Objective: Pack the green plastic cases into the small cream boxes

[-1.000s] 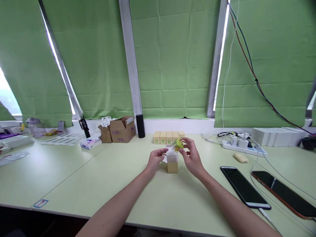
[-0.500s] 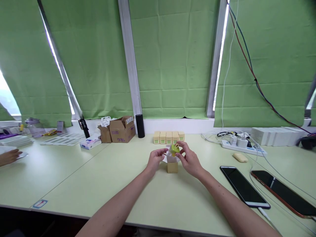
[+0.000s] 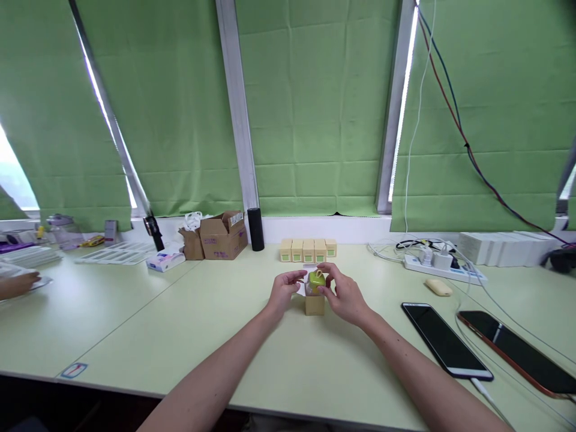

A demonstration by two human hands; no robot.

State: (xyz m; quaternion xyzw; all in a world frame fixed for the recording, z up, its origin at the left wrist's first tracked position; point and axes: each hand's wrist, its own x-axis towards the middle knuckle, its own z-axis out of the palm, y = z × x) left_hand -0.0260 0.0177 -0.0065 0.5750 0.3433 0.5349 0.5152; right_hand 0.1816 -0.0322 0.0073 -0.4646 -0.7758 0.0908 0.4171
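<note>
A small tan cardboard box [image 3: 314, 305] stands on the table in front of me, its white-lined flaps raised. At its mouth sits a small green object with a loop on top [image 3: 317, 279]; its exact kind is unclear. My right hand [image 3: 344, 295] pinches this green object from the right with thumb and fingertips. On the other side, my left hand [image 3: 285, 290] closes its thumb and fingers on the box's white flap. The green object's lower part is hidden in the box.
Several small tan boxes [image 3: 308, 249] stand in a row behind. Two phones [image 3: 445, 339], an earbud case [image 3: 438, 287] and a power strip [image 3: 443, 268] lie to the right. Back left are an opened carton [image 3: 222, 237] and a black cylinder [image 3: 255, 230]. Another person's hand [image 3: 20, 284] shows far left.
My right hand has lowered the green object from above the box into its mouth, and the object now sits more upright. My left hand stays at the flap.
</note>
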